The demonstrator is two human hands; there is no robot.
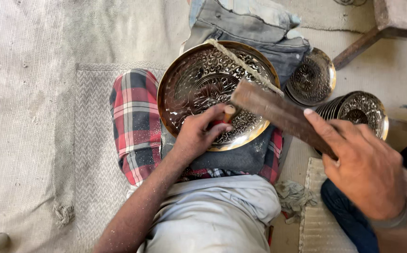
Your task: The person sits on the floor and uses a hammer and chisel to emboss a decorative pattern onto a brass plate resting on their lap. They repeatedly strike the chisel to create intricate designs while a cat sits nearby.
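Observation:
A large round brass plate [198, 82] with engraved patterns rests on my lap over a checked cloth [135, 122]. My left hand [198, 136] grips a short chisel-like punch [229, 112] that stands on the plate's lower right part. My right hand [365, 168] holds a flat wooden stick [273, 110], raised with its far end just above the punch. A rope [241, 63] runs across the plate's upper right rim.
A smaller engraved brass bowl [312, 77] and a stack of engraved plates [360, 110] sit to the right. Folded denim cloth [250, 23] lies behind the large plate. A woven mat [25, 117] covers the floor on the left. A wooden beam [358, 44] stands at upper right.

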